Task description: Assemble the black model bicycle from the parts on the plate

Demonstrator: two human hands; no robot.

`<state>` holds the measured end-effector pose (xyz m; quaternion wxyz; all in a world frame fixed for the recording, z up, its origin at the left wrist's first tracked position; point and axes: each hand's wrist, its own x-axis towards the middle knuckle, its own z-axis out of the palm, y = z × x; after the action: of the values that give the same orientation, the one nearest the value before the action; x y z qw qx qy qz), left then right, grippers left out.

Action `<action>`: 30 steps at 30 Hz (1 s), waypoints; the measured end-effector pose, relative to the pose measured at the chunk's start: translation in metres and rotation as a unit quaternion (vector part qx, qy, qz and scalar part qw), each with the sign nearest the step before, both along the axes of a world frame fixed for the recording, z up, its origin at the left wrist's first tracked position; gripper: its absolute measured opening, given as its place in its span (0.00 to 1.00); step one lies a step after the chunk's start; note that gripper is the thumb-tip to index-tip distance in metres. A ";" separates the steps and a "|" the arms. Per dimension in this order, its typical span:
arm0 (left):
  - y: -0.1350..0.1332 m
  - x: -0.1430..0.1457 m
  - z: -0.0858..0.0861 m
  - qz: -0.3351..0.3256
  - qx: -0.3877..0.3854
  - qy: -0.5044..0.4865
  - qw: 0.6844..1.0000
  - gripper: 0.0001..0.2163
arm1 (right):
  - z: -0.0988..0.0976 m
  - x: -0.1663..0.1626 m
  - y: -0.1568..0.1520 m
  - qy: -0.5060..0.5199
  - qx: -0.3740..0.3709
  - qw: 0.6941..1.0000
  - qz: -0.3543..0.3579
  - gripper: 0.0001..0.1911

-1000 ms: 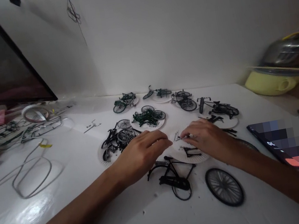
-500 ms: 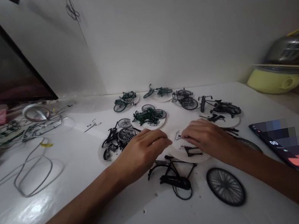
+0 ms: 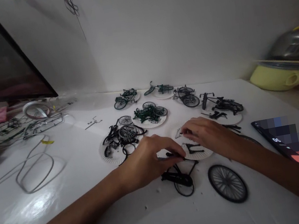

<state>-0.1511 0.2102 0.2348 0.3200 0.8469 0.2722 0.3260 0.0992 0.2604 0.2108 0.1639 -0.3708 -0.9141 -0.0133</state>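
The left hand is seen curled down over a black model bicycle frame, its fingertips resting at the frame's top end — whether the frame is gripped cannot be told. A loose spoked wheel is laid just beside the frame on a white table. The right hand is held with its fingers bunched almost closed at a small silver part on a paper plate, where black parts are also laid — a firm hold cannot be confirmed. A coiled wire and a phone are placed to either side. Beyond, model bicycles are ranged on further paper plates, with plastic sprue frames at left and a yellow pot at right.
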 end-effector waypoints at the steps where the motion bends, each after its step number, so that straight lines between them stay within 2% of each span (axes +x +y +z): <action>1: -0.002 0.001 0.000 -0.006 -0.001 0.015 1.000 0.06 | 0.000 0.001 -0.001 0.006 0.001 1.000 -0.004 0.05; 7: -0.006 0.003 -0.002 -0.076 -0.032 0.068 0.994 0.07 | -0.004 0.006 -0.010 0.052 0.023 0.997 -0.044 0.06; 15: -0.002 0.004 -0.008 -0.079 -0.054 0.103 0.990 0.05 | -0.005 0.003 -0.016 0.079 0.034 0.995 -0.054 0.02; 30: -0.003 0.001 -0.007 -0.111 0.000 0.129 0.985 0.04 | -0.007 -0.003 -0.016 0.100 0.032 0.994 -0.023 0.04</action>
<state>-0.1500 0.2068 0.2279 0.3165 0.9067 0.2159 0.1763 0.0963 0.2440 0.2037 0.2659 -0.3853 -0.8836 -0.0091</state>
